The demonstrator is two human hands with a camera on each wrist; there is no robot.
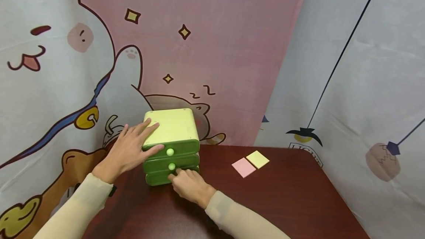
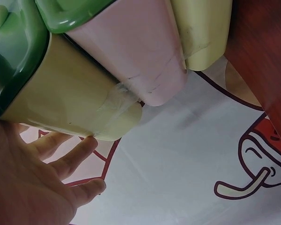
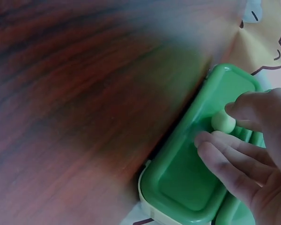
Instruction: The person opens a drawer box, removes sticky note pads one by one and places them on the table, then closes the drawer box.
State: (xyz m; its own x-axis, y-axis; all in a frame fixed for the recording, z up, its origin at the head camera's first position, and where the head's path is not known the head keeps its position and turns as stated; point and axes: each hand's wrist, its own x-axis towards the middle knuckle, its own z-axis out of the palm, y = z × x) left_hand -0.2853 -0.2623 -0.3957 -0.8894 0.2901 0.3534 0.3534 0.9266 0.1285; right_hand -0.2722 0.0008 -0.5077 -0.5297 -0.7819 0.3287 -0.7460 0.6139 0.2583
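Left hand [image 1: 132, 147] spread flat against the drawer unit [image 1: 172, 125] on the desk [image 1: 282, 191], right hand [image 1: 192, 185] pinching the bottom knob [image 3: 223, 122] (small, round): a hard tug could slip, or, too lightly braced, drag everything forward.

Head view: from above and in front of the drawer unit [image 1: 172, 132], facing forward and down at its top and fronts; the widest and farthest view, taking in table [image 1: 282, 191] and backdrop [image 1: 225, 47].
Left wrist view: close beside the unit's left side, rolled sideways, facing along its side walls toward the backdrop behind.
Right wrist view: close before the unit's lowest drawer [image 3: 187, 183], tilted, table filling much of the frame.
Shared, head and left wrist: left hand [image 2: 28, 173], unit's left side.
Shared, head and right wrist: right hand [image 3: 267, 173], unit's front.
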